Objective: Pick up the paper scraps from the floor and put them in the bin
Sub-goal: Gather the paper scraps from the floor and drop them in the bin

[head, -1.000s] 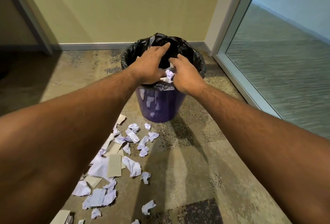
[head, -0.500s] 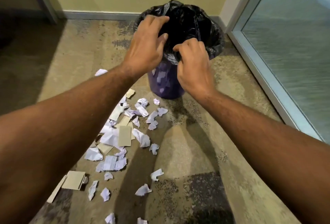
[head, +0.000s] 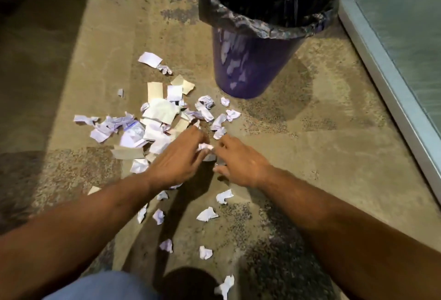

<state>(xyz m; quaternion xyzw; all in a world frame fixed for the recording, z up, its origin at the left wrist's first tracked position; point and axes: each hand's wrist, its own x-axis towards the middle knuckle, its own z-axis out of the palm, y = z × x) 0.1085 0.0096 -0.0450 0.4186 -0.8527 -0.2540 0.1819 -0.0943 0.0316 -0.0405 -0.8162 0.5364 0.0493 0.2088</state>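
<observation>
— Two hands are working low at the floor now; half a second back both were hovering over the bin (head: 253, 70) mouth. What are they doing?

— Left hand (head: 176, 163) is reaching over the near edge of the paper scraps (head: 157, 118), fingers curled downward. Right hand (head: 241, 163) is lying just beside it, fingers bent toward the same spot.

— Anything between them?

— One crumpled white scrap (head: 205, 146) is sitting right between the two sets of fingertips, touching the left fingers. Cannot tell whether either hand is actually pinching it; the fingertips are blurring there.

— And the bin?

— Standing upright beyond the hands, near the glass panel (head: 405, 37), its black liner (head: 262, 25) folded over the rim. It is showing larger and higher in view than before, with the camera tilting down.

— Remaining litter?

— Most of it is lying in a heap to the left of the hands and toward the bin; several loose bits are lying nearer the person, between the forearms.
</observation>
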